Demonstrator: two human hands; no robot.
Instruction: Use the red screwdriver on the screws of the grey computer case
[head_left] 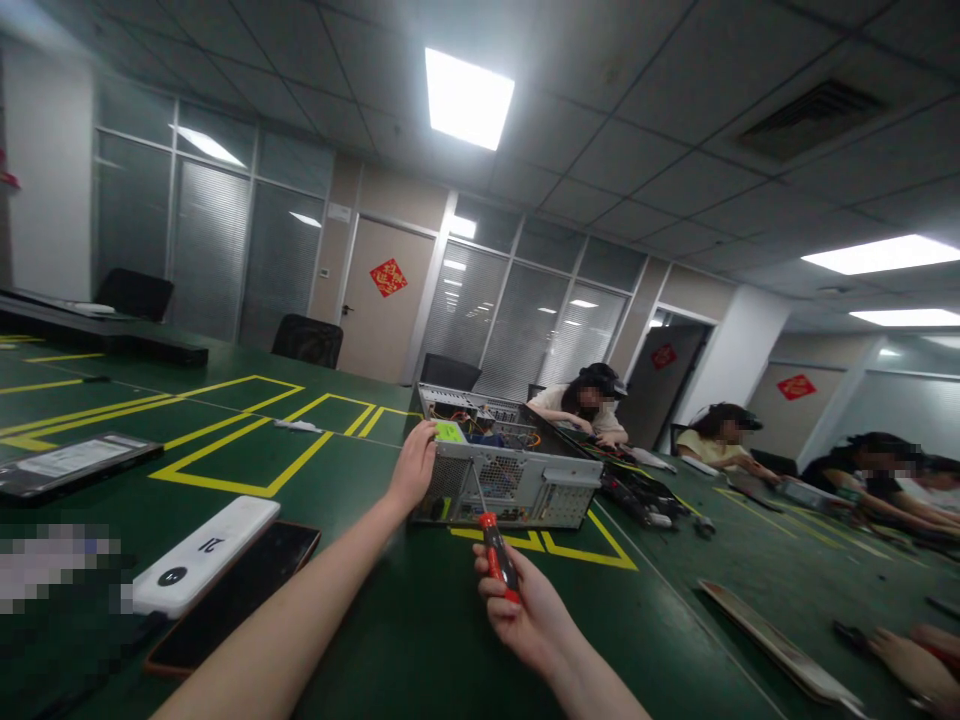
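An open desktop computer case (504,470) lies on the green table (360,620) in front of me, its back panel facing me and cables showing inside. My left hand (412,470) grips the case's top left corner, fingers curled over the edge. My right hand (519,612) is closed round the red and black handle of a screwdriver (491,535), whose shaft points up at the case's back panel.
A white device (204,555) and a dark phone (240,592) lie at my left, a flat black panel (71,462) further left. Yellow tape lines (225,440) mark the table. Several people sit working at the right, with another hand (911,655) and a long strip (776,642) nearby.
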